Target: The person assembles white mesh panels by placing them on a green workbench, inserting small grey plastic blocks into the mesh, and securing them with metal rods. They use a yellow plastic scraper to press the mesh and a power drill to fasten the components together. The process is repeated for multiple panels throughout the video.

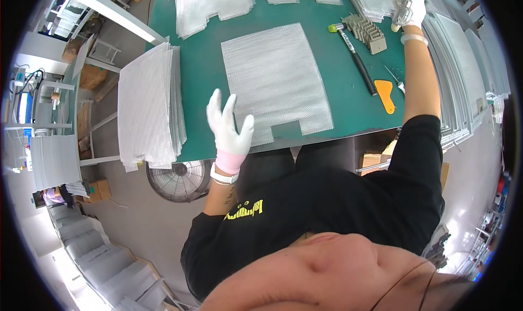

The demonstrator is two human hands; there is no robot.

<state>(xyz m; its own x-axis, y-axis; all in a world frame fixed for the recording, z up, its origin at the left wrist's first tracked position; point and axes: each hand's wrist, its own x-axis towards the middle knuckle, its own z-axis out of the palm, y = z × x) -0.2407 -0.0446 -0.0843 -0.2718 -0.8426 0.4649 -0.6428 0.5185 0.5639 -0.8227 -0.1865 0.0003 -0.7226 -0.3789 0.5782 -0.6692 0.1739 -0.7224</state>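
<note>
My left hand (pixel 230 128), in a white glove with a pink cuff, hovers by the table's near edge with its fingers spread and nothing in them. Beside it a perforated, silvery mesh sheet (pixel 278 77) with a notch in its near edge lies flat on the green table (pixel 204 66). At the far right my right hand (pixel 417 7), also gloved in white, is closed on a metal tool (pixel 403 12) with a thin rod and a pale tip; its exact kind is unclear. Near that hand stands a row of bent metal brackets (pixel 366 33).
A hammer (pixel 357 60) with a yellow-green head and an orange scraper (pixel 384 96) lie on the right. Stacked mesh sheets (pixel 147 104) cover the left edge; further stacks (pixel 212 6) sit at the back. Panels (pixel 455 66) stand along the right side. A floor fan (pixel 178 181) is below left.
</note>
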